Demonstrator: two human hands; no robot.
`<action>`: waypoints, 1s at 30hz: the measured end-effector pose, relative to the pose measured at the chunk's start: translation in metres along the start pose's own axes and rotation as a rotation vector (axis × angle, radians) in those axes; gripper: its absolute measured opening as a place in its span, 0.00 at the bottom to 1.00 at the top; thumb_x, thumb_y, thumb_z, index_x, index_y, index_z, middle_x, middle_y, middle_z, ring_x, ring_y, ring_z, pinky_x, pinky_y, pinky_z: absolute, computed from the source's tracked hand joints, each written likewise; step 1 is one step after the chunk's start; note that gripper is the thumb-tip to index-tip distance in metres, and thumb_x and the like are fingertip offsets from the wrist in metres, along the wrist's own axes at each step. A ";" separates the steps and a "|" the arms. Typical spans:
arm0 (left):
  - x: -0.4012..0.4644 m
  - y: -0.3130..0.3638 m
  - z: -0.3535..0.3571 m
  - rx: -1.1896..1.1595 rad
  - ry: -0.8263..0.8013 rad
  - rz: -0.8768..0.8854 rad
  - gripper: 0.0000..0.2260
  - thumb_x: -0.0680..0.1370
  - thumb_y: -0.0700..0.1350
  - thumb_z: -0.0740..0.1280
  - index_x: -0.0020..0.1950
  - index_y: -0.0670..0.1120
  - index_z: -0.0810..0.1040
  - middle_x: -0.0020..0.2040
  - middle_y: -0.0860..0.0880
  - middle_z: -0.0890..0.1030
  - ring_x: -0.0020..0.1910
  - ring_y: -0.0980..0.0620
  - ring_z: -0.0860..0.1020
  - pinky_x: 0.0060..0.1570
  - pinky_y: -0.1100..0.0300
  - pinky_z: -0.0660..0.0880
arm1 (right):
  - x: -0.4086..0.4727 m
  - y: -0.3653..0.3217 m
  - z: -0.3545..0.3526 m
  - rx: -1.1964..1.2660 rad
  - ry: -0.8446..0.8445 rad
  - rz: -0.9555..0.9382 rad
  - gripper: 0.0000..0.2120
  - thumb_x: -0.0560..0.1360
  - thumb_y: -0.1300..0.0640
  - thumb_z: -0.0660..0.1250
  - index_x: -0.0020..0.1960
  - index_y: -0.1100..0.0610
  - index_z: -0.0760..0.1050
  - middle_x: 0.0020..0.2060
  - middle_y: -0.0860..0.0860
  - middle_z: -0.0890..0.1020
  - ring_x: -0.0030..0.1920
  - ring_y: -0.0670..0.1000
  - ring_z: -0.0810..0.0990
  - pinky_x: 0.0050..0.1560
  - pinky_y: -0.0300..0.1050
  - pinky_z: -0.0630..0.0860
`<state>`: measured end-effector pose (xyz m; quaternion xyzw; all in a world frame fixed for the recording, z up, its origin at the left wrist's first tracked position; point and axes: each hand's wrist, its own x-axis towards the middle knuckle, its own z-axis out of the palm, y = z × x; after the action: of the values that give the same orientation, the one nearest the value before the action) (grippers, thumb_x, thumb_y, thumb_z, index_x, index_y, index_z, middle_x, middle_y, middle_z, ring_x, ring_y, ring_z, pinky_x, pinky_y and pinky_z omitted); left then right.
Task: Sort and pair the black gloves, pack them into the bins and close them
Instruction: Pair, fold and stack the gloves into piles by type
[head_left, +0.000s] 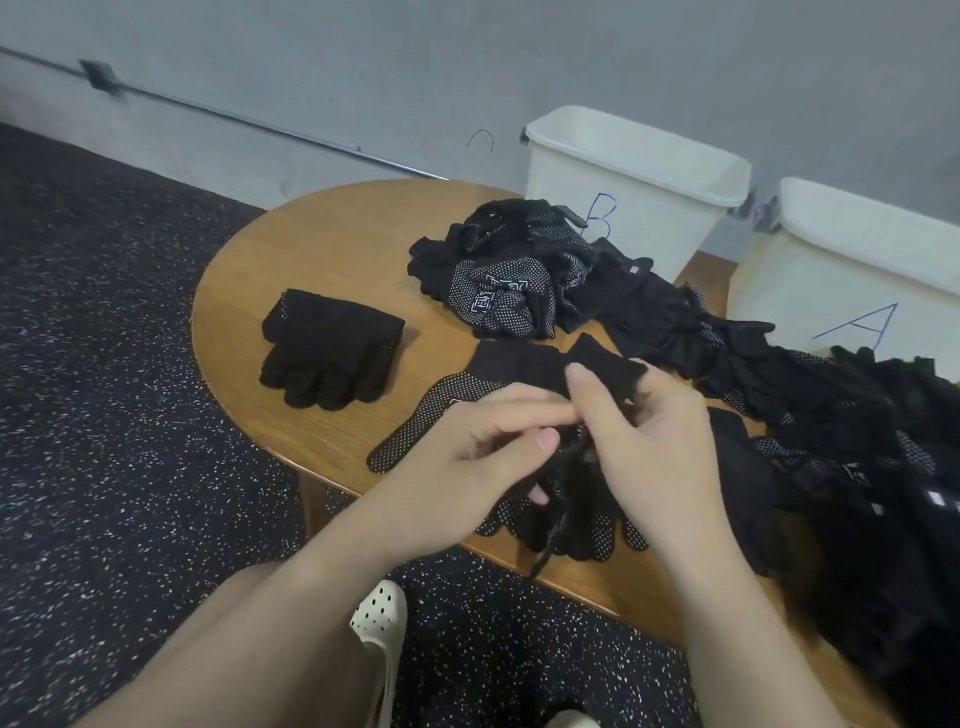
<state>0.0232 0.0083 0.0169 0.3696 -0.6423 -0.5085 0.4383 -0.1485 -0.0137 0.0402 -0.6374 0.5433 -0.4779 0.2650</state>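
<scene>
My left hand (467, 457) and my right hand (644, 441) meet over the table's near edge, both gripping a black glove (566, 499) with white grip dots that hangs between them. Under them lies another dotted glove (441, 410), flat with its cuff pointing away from me. A folded plain black pair (327, 348) rests at the left of the round wooden table (311, 249). A loose heap of dotted gloves (504, 275) sits at the back, and a long pile of black gloves (810, 405) runs along the right.
Two white open bins stand behind the table: bin B (623, 208) at the back, bin A (852, 291) at the right. No lids show. Dark speckled floor (104, 415) surrounds the table. A white perforated shoe (382, 618) shows below the table edge.
</scene>
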 end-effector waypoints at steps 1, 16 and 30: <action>-0.001 0.000 0.001 0.033 0.003 0.015 0.14 0.86 0.39 0.62 0.68 0.46 0.82 0.63 0.53 0.81 0.58 0.48 0.81 0.55 0.58 0.81 | 0.002 0.003 -0.003 -0.007 0.008 -0.012 0.18 0.79 0.48 0.70 0.38 0.59 0.76 0.32 0.53 0.81 0.35 0.54 0.80 0.36 0.52 0.77; -0.007 0.009 0.014 -0.118 -0.144 -0.098 0.16 0.80 0.55 0.70 0.65 0.50 0.80 0.62 0.52 0.84 0.63 0.52 0.82 0.67 0.47 0.75 | -0.013 -0.019 -0.063 0.704 -0.153 0.149 0.09 0.75 0.55 0.68 0.49 0.56 0.86 0.44 0.57 0.87 0.43 0.55 0.87 0.40 0.45 0.83; -0.038 0.012 -0.042 -0.156 0.030 -0.100 0.12 0.83 0.50 0.68 0.51 0.41 0.84 0.50 0.37 0.85 0.48 0.39 0.85 0.49 0.44 0.81 | 0.006 -0.031 -0.026 0.763 -0.220 0.322 0.09 0.77 0.55 0.69 0.51 0.55 0.87 0.52 0.58 0.87 0.50 0.56 0.87 0.45 0.47 0.84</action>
<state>0.0757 0.0314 0.0253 0.3736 -0.5749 -0.5727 0.4495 -0.1588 -0.0065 0.0794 -0.4478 0.3888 -0.5264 0.6093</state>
